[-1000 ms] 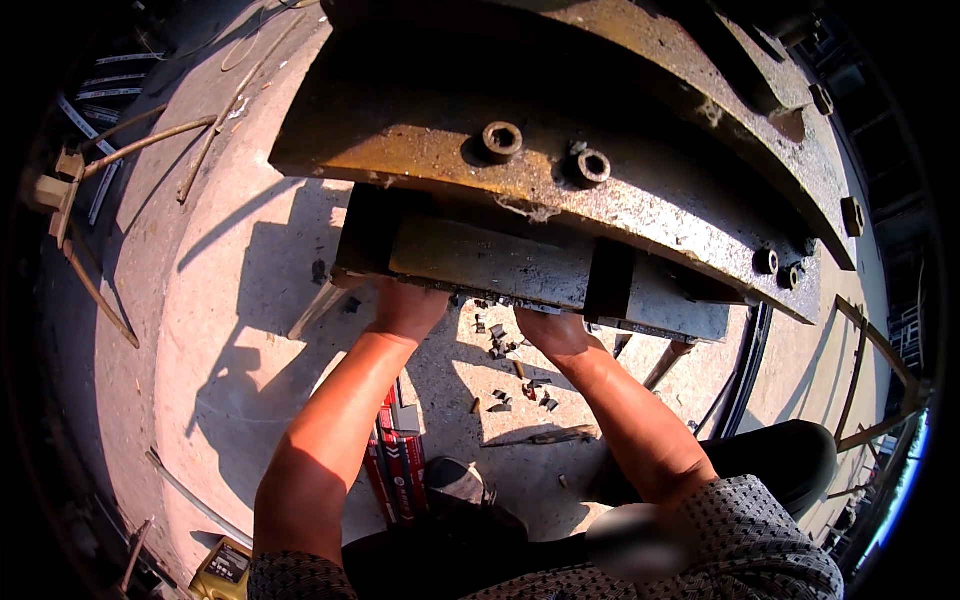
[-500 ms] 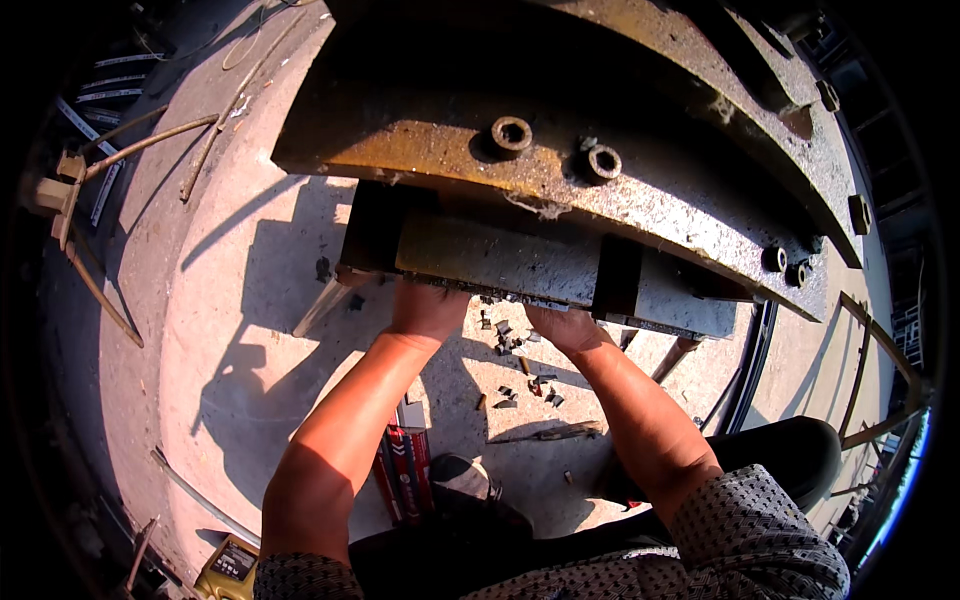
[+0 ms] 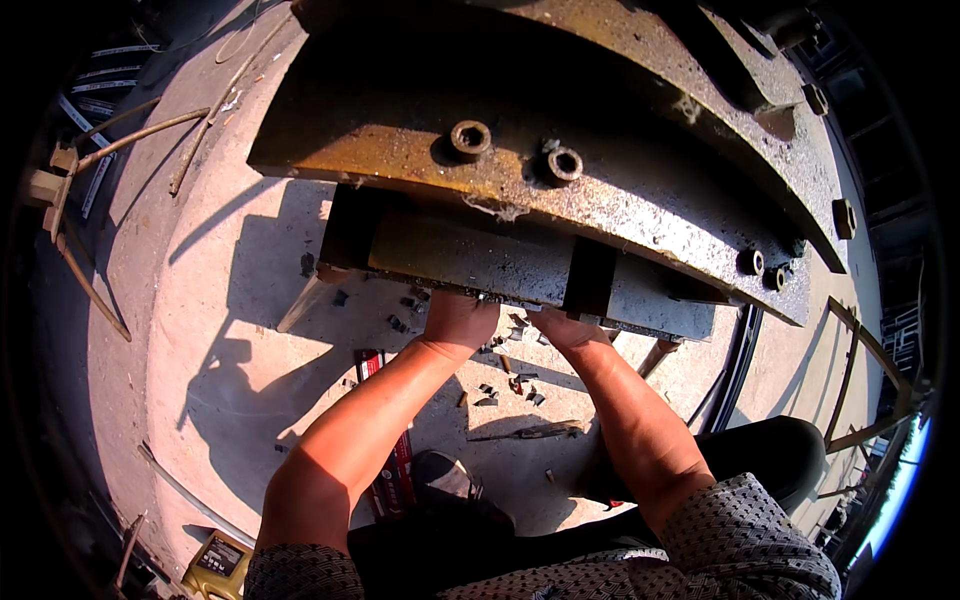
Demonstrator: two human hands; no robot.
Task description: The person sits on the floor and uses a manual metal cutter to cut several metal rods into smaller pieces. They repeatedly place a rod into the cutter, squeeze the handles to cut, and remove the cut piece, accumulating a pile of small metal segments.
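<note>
A heavy metal machine with a thick bolted steel plate (image 3: 620,222) fills the upper part of the view. Below that plate is a dark, oily metal block (image 3: 470,258) with a gap toward its right end. My left hand (image 3: 462,318) reaches under the block's near edge, and its fingers are hidden there. Close by on the right, my right hand (image 3: 562,328) also goes in beneath the edge, with only its wrist and back showing. Whether either hand holds anything cannot be seen.
Small dark cut metal pieces (image 3: 487,396) litter the concrete floor below. A red box (image 3: 392,480) lies beside my shoe (image 3: 445,475). At lower left stands a yellowish container (image 3: 218,562). Long dark bars (image 3: 735,365) lie at right, and a rod stand (image 3: 62,190) is far left.
My left hand has moved right along the block's edge, closer to my right hand. The whole machine appears slightly farther left as the view has shifted.
</note>
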